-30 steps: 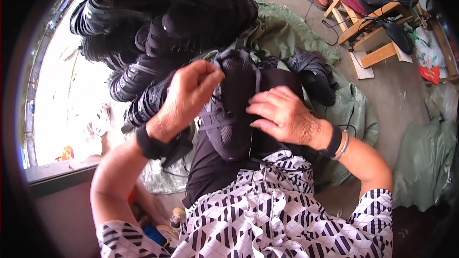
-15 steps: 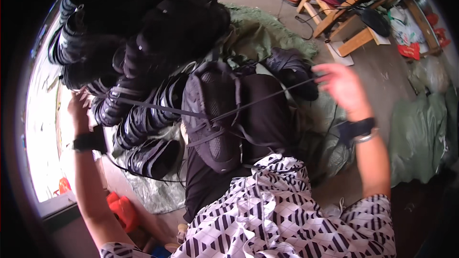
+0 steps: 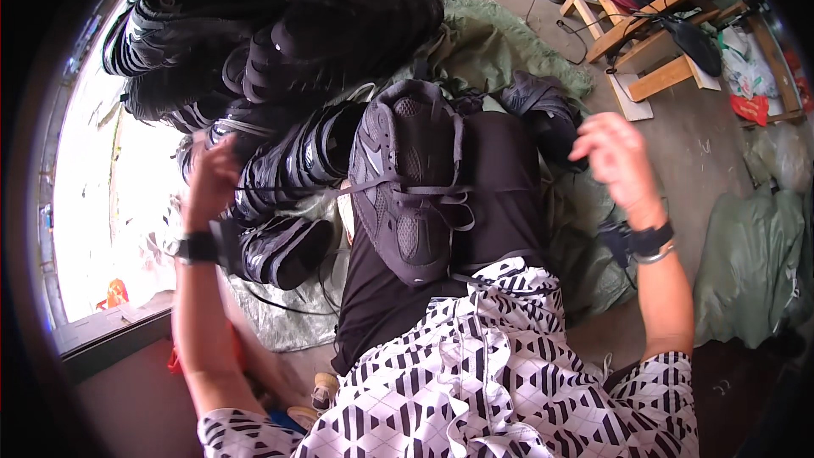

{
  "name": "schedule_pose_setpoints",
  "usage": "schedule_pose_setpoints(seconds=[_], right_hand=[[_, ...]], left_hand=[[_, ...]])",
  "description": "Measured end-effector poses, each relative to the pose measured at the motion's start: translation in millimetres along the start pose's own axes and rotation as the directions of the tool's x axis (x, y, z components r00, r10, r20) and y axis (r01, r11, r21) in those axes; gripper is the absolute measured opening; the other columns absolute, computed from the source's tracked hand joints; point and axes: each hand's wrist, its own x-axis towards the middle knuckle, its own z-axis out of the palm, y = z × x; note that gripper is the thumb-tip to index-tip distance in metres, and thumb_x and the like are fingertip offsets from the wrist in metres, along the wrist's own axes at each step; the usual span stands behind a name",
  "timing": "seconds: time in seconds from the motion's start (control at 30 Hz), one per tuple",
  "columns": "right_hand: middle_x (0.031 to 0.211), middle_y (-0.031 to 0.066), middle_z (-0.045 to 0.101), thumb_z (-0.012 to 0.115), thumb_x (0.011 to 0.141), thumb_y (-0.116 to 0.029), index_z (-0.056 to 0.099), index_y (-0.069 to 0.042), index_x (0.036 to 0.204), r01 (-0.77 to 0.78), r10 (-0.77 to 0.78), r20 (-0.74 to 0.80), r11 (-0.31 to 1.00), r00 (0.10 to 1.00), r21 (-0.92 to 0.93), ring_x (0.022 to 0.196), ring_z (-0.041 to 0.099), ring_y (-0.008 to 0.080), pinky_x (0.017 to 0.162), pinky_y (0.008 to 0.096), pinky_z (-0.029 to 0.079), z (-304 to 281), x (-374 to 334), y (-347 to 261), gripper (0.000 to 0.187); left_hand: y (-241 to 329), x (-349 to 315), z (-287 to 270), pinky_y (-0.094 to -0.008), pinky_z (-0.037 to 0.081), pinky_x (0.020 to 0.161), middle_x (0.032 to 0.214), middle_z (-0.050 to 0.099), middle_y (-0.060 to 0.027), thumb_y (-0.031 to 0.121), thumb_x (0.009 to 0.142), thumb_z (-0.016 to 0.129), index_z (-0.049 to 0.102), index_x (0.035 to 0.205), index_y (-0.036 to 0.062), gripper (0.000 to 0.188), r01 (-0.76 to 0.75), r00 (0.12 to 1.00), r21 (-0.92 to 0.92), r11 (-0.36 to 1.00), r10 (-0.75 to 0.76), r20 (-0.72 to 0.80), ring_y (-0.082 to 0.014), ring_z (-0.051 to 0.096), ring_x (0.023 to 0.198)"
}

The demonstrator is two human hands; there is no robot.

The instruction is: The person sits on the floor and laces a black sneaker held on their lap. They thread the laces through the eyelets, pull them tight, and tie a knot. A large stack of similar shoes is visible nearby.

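Observation:
A dark grey sneaker [image 3: 413, 165] lies across my thigh, toe toward me. A dark shoelace [image 3: 392, 188] crosses its tongue; one end stretches left toward my left hand, and a loose loop hangs at the shoe's right side. My left hand [image 3: 212, 178], blurred, is closed on the lace beside the piled shoes. My right hand [image 3: 615, 157] is raised to the right of the shoe, fingers curled but apart, with no lace visible in it. Both wrists wear dark bands.
A tall heap of black shoes [image 3: 297, 59] stands at the left. Another dark shoe [image 3: 543, 110] lies beyond my knee on green sheeting [image 3: 483, 42]. A wooden stool [image 3: 649, 55] and a seated person's leg are at the far right, above a green sack [image 3: 750, 263].
The lace's right-hand part, stretched to my right hand before, now hangs loose by the shoe. My left hand has moved inward and to the right; the whole view has shifted slightly.

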Motion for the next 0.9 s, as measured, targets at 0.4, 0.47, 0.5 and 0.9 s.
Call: schedule_pose_setpoints(seconds=[0.4,0.47,0.5,0.9], right_hand=[[0.071,0.0054,0.063,0.054,0.098,-0.017,0.059,-0.005,0.092,-0.074,0.05,0.455,0.997,0.889,0.036,0.043,0.043,0.003,0.04,0.0166,0.034,109.0,-3.2,-5.5,0.014],[0.072,0.0069,0.063,0.053,0.098,-0.022,0.06,-0.005,0.094,-0.234,0.118,0.372,0.929,0.921,0.286,0.042,0.042,0.0035,0.039,0.0168,0.032,95.0,14.4,-6.2,0.019],[0.072,0.0068,0.063,0.054,0.098,-0.022,0.06,-0.005,0.094,-0.292,0.147,0.395,0.896,0.907,0.336,0.042,0.042,0.0033,0.039,0.0166,0.031,89.7,17.5,-5.6,0.019],[0.067,0.0042,0.058,0.057,0.096,-0.024,0.06,-0.006,0.093,-0.41,0.311,0.371,0.884,0.875,0.226,0.043,0.039,0.0032,0.039,0.016,0.03,97.1,18.0,7.0,0.018]], left_hand=[[-129.5,-88.8,195.8,-0.0294,0.046,0.052,0.072,0.056,-0.0046,0.006,0.071,0.076,0.063,0.085,0.0095,0.02,-0.609,0.7,0.791,-0.064,0.426,0.573,-0.0178,0.057,0.057],[-121.4,-87.6,185.9,-0.0297,0.046,0.051,0.072,0.056,-0.0044,0.008,0.071,0.075,0.061,0.082,0.0089,0.018,-0.58,0.731,0.813,-0.055,0.405,0.549,-0.0187,0.057,0.056],[-119.9,-84.8,176.2,-0.0293,0.046,0.051,0.07,0.056,-0.0046,0.006,0.074,0.074,0.061,0.083,0.0085,0.016,-0.592,0.687,0.801,-0.086,0.466,0.557,-0.0179,0.057,0.055],[-111.4,-107.8,211.6,-0.0326,0.043,0.057,0.069,0.05,-0.0015,0.012,0.072,0.074,0.069,0.104,0.0136,0.033,-0.565,0.467,0.579,-0.588,0.351,0.812,-0.0203,0.051,0.064]])
